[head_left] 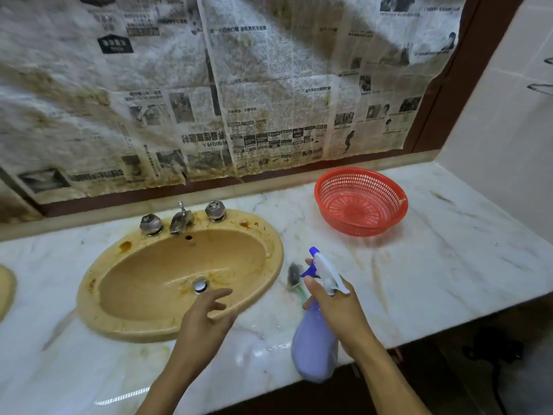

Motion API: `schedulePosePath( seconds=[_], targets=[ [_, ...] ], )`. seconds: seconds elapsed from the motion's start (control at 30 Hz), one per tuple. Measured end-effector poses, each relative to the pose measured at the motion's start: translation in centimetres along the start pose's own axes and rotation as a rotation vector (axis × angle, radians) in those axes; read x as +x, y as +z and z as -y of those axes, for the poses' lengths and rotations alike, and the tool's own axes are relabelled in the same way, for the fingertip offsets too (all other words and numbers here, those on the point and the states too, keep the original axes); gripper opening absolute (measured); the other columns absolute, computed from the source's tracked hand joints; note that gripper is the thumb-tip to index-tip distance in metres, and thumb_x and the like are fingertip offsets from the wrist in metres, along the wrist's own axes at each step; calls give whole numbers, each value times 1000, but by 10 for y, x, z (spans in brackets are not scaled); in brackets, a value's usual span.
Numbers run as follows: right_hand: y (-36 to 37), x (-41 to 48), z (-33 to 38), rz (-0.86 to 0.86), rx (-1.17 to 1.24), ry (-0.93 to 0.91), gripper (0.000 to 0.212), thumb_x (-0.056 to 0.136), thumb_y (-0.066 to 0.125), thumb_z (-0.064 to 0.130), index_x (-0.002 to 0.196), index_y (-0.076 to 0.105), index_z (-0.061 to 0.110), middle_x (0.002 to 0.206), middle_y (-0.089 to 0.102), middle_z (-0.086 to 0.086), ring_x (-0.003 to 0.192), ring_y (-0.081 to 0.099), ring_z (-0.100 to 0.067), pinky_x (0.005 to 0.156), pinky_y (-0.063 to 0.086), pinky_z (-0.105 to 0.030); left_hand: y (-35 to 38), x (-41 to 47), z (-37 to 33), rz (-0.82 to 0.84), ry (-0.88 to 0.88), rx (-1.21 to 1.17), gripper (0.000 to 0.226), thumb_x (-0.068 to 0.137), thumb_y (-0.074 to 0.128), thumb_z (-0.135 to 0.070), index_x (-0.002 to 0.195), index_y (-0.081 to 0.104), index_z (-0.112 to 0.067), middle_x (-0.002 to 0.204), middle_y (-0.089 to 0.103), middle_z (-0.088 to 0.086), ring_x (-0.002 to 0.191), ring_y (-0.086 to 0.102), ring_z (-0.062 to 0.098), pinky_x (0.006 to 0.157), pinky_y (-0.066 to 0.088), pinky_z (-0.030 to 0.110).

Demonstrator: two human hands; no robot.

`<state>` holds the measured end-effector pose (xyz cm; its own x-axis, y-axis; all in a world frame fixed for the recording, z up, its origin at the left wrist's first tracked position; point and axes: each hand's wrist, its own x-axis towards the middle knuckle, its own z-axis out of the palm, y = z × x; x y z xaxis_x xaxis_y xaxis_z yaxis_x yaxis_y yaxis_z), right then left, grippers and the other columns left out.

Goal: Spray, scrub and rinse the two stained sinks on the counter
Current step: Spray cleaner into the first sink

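The right hand [338, 307] is wrapped round the neck of the spray bottle [314, 345], with a finger lying by the blue trigger. It holds the bottle in the air above the near edge of the counter [449, 265], to the right of the sink [179, 327]. The left hand [206, 313] holds nothing. Its fingers are spread and loose, a little blurred, over the near rim of the sink and close to the drain plug.

The bottle's long axis runs from near to far, with the purple body low and near and the white head high and far. The nozzle points away towards the far wall and slightly left, not down into the bowl.

A squeeze at this aim would likely throw the spray past the stains and onto the counter, the brush [294, 275] lying just left of the bottle, or the newspaper [269, 85] on the wall. If the bottle swings left while the left hand sits over the bowl, that hand would catch the spray. If the grip slips, the bottle would likely drop past the counter edge to the floor.

A second sink [4, 292] shows only at the far left edge. A red basket [359, 226] sits far right on the counter.
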<state>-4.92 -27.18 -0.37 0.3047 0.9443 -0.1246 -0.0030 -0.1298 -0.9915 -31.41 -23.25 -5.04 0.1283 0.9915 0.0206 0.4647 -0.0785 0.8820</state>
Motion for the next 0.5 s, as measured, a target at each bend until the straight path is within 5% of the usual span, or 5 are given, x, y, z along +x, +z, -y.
schedulePosePath(
  seconds=[0.2,0.37,0.5],
  targets=[
    [87,-26,6,12,45,59,10,92,74,40,102,73,42,94,78,-4,81,73,-36,86,57,-44,-32,-43,37,225,-144,-157,48,84,85,-32,125,63,-40,124,62,-35,115,64,0,86,57,26],
    [157,-46,14,19,31,-9,25,93,72,41,101,67,64,88,75,13,85,72,-12,82,56,-26,-78,-64,65,264,-173,-176,43,86,82,-37,125,63,-43,128,61,-35,116,61,-5,92,56,29],
    [195,-60,11,-11,-21,-76,28,93,73,39,118,66,50,95,74,17,81,73,-17,80,56,-29,-112,-72,90,208,-206,-187,43,87,81,-31,125,64,-41,127,64,-28,114,62,-1,87,57,26]
  ],
)
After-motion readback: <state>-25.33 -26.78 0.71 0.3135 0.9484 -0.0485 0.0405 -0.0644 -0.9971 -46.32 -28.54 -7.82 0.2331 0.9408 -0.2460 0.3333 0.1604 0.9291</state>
